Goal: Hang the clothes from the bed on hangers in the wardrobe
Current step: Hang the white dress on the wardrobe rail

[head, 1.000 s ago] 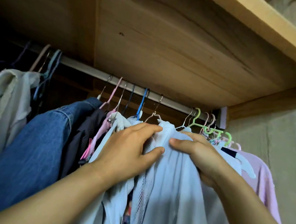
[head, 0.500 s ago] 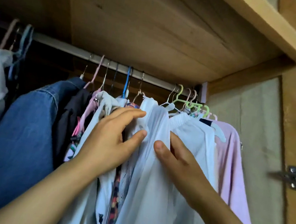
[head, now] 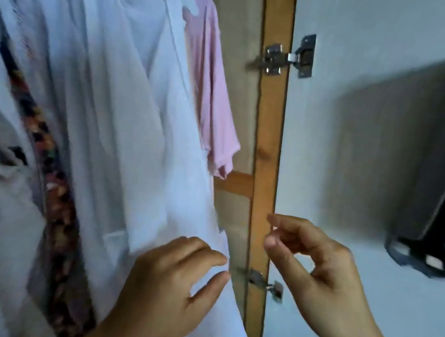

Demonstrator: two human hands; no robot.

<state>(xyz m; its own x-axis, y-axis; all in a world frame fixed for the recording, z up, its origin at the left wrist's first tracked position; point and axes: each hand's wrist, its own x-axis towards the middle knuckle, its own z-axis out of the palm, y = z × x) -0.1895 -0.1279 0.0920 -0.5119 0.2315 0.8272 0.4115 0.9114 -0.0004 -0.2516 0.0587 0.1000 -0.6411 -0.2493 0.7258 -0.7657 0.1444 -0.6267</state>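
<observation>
White garment (head: 124,132), thin, smooth, draped among hung clothes in wooden wardrobe (head: 266,134); left hand (head: 168,288) resting on hem, fingers relaxed. Right hand (head: 323,275) loosely curled, holding nothing.

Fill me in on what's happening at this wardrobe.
A person stands at the open wardrobe, where clothes already hang. The left hand rests on a white garment, fingers fairly straight. The right hand is off to the side, loosely curled and holding nothing. A pink top hangs behind the white one, nearest the frame.
</observation>
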